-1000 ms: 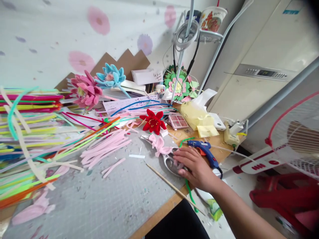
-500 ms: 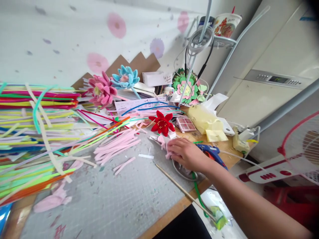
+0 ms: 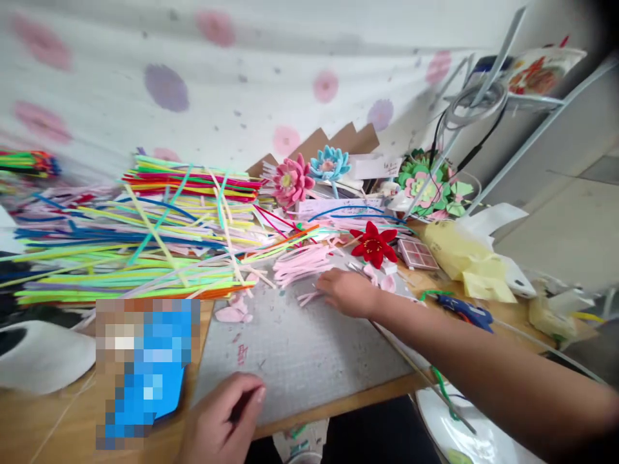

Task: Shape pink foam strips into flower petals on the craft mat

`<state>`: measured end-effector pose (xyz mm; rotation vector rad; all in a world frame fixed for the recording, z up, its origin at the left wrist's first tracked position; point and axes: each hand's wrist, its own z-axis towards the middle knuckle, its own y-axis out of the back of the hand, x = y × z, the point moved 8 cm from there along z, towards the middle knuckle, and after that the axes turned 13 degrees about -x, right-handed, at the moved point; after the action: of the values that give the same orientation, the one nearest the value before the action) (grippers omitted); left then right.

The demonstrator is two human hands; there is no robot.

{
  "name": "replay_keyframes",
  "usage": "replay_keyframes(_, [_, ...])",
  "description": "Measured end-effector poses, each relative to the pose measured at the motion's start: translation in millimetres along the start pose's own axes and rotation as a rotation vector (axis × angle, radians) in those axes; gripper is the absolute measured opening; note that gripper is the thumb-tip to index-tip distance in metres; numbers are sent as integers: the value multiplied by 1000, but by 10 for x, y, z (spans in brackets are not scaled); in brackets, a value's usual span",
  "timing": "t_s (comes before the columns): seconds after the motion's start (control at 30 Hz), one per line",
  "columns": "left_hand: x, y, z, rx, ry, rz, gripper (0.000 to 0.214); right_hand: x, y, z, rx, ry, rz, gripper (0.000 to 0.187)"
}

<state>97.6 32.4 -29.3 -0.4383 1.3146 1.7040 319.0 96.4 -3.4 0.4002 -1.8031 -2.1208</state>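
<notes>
My right hand (image 3: 345,291) reaches across the grey cutting mat (image 3: 300,351) and lies low on it. Its fingers are stretched out, with the tips on a few short pink strips (image 3: 309,297). A larger bunch of pink strips (image 3: 302,261) lies just beyond the hand. A red felt flower (image 3: 374,243) sits to its right. My left hand (image 3: 222,419) rests at the mat's near edge with the fingers curled in, and nothing shows in it.
A big heap of coloured pipe cleaners (image 3: 145,238) covers the table's left. Pink (image 3: 290,180) and blue (image 3: 329,162) flowers stand at the back. A blue glue gun (image 3: 467,311), yellow paper (image 3: 464,258) and a thin wooden stick (image 3: 409,364) lie right.
The view has swung left. My right hand left the scissors and pink petal piece and slid left to the pink strips. My left hand has come into view at the bottom.
</notes>
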Motion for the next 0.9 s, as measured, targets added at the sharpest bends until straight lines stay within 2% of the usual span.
replay_keyframes(0.1, [-91,-9,101,17,-15,41,15,127,-34,104,4,-4,-29,15])
replay_keyframes(0.2, [-358,-15,276,-68,-180,131,35,383,57,39,10,24,-3,15])
replay_keyframes(0.23, [-434,-64,337,-59,-227,186,41,488,93,9,11,45,20,14])
replay_keyframes(0.27, [-481,-125,399,-41,-254,249,41,589,122,-12,13,73,56,14])
replay_keyframes(0.37, [-439,-396,526,143,-235,404,14,715,146,29,16,107,185,10])
replay_keyframes(0.47, [-358,-518,581,176,-216,377,20,430,132,259,-79,-30,181,15])
replay_keyframes(0.53, [-323,-540,584,157,-218,332,18,167,117,432,-175,-148,134,23])
replay_keyframes(0.6, [-305,-535,575,132,-219,294,13,-5,63,569,-223,-229,120,22])
replay_keyframes(0.73, [-284,-473,580,54,-189,210,9,-107,10,677,-288,-333,186,10])
replay_keyframes(0.9, [-209,-356,608,-74,-95,55,15,-258,172,577,-432,-493,393,6])
